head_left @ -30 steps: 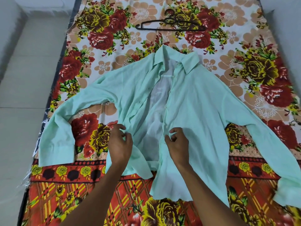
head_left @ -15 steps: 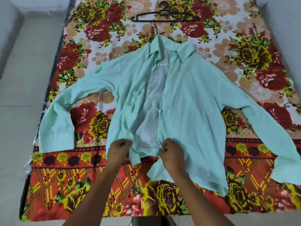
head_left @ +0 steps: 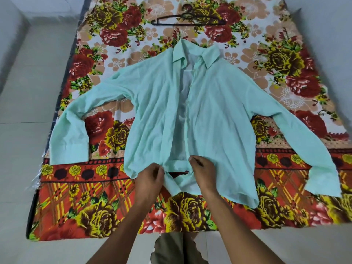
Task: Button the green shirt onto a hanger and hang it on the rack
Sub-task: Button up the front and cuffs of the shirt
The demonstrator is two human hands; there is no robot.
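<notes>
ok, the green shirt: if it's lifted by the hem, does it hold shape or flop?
Likely flops: the green shirt lies creased and bunches where the left hand and right hand pinch its hem. Probably light, since the thin cloth shows its pale lining. The sleeves would likely trail; the hanger lies apart.

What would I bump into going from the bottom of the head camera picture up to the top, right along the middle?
The two hands, left and right, pinching the shirt's bottom edges → the open front of the green shirt → its collar → a strip of flowery bedsheet → the dark hanger.
</notes>
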